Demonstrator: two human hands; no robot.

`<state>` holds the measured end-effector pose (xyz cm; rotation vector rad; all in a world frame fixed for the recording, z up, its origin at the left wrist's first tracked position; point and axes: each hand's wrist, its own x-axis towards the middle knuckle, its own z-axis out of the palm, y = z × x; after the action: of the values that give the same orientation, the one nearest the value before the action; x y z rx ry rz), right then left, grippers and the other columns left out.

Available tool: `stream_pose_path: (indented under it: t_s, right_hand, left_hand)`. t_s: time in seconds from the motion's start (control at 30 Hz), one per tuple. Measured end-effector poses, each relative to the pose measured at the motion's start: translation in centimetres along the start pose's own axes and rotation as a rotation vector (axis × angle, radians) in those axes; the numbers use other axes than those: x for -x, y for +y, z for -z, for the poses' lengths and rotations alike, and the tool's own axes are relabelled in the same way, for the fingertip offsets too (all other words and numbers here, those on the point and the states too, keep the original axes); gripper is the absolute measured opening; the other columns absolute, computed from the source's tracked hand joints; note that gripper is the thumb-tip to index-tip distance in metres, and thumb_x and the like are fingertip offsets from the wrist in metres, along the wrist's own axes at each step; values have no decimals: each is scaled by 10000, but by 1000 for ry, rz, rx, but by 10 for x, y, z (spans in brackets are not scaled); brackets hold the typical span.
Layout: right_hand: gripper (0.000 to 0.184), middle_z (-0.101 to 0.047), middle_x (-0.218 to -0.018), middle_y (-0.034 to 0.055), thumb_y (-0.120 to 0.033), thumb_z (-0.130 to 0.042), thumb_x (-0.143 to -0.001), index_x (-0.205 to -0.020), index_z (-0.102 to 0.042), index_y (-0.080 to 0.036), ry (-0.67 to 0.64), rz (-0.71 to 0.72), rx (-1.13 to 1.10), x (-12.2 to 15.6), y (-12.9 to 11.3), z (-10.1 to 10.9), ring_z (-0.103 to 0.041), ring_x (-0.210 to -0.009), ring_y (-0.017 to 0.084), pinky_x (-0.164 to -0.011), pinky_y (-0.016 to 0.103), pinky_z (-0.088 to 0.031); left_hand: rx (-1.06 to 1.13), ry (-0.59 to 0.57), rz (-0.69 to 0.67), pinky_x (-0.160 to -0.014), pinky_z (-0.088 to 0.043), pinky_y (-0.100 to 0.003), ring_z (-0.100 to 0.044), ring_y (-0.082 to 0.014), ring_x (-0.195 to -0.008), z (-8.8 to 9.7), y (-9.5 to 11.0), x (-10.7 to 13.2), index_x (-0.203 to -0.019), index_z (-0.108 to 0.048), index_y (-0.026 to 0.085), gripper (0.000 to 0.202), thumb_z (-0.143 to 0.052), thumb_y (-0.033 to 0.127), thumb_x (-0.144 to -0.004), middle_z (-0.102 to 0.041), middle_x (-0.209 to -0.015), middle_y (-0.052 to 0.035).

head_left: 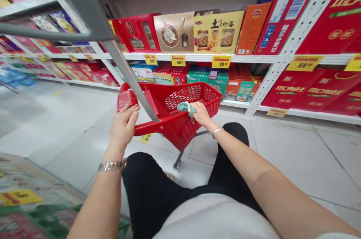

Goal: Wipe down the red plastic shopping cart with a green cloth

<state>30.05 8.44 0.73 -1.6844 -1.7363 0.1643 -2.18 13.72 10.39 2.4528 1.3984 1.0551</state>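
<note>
A red plastic shopping cart (177,126) with perforated basket walls stands in front of my knees, and a grey metal pole rises from it. My left hand (123,124) lies with outstretched fingers on the red padded part (126,98) at the cart's left end. At the near rim of the basket, my right hand (200,114) is closed on a bunched teal cloth (184,106) with white trim. A white loop dangles below that cloth. The bottom of the basket shows only in part.
White shelves (259,58) run across the front, stacked with gift boxes, including a yellow honey box (218,32) and red boxes (316,92). The grey pole (132,77) crosses the view at left. Green packages (53,216) are at lower left. Pale tiles (73,118) cover the floor.
</note>
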Motion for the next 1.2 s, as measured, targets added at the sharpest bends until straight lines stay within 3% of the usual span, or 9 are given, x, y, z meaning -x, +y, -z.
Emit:
stream_pose_path:
  t_s: [0.27,0.4,0.63,0.73,0.8,0.9,1.0,1.07,1.2]
  right_hand:
    - [286,-653,-1149,104,-142,-485,-898,-1109,-667,-203,8,-10,46,36,-19,14,-526,-1062,266,-920,373,-380]
    - [237,-653,-1077,99,-163,-502,-906,-1057,-678,-211,-1,15,73,59,-36,21,-528,-1001,266,-876,371,-389]
    - [281,-651,-1098,88,-214,-499,-961,-1200,-647,-211,-83,150,69,104,-79,6,-538,-970,243,-862,370,-409]
    - [388,-599,-1302,120,-276,-602,-942,-1327,-576,-233,-102,199,33,116,-97,3,-529,-1100,264,-923,414,-410]
    - [569,-531,-1415,142,-344,-748,-856,-1375,-532,-249,-126,234,23,120,-102,5,-500,-1193,296,-968,462,-403]
    - [762,-559,-1369,141,-350,-879,-729,-1391,-511,-256,-187,284,29,117,-102,10,-518,-1177,304,-973,482,-420]
    - [750,-597,-1290,124,-279,-871,-745,-1401,-507,-253,-241,334,39,111,-104,9,-552,-1105,279,-945,458,-456]
    - [740,-596,-1288,129,-252,-853,-766,-1414,-497,-234,-254,374,21,107,-115,3,-552,-1108,276,-946,449,-470]
    - [742,-558,-1358,143,-244,-820,-800,-1446,-459,-197,-234,503,-64,103,-155,-17,-521,-1159,281,-985,445,-471]
  left_hand:
    - [41,-23,4,-1214,-295,-524,-489,-286,-1397,14,13,24,-1169,-730,211,527,-360,499,-927,-698,-1322,-70]
    - [82,-8,7,-1212,-308,-522,-518,-284,-1371,30,15,44,-1127,-743,228,496,-402,509,-902,-718,-1287,-58]
    - [149,110,60,-1194,-378,-510,-572,-289,-1321,75,-19,96,-1062,-758,235,454,-459,530,-889,-734,-1248,-71]
    - [144,148,116,-1196,-391,-473,-559,-278,-1339,85,-30,107,-1067,-753,215,482,-429,535,-910,-707,-1299,-86]
    - [145,149,131,-1205,-380,-468,-550,-276,-1350,87,-33,107,-1073,-751,212,485,-418,527,-916,-694,-1322,-85]
    - [151,154,136,-1205,-380,-472,-557,-275,-1344,87,-32,103,-1067,-747,225,470,-404,512,-921,-698,-1317,-71]
    - [108,172,166,-1194,-389,-492,-566,-279,-1334,91,-29,109,-1088,-729,237,471,-371,503,-937,-713,-1290,-74]
    - [-11,261,203,-1196,-356,-556,-565,-302,-1328,93,-24,124,-1161,-698,237,465,-360,482,-957,-701,-1308,-80]
    - [-271,641,184,-1191,-291,-611,-493,-352,-1373,83,3,163,-1347,-560,192,455,-431,397,-961,-628,-1378,-141]
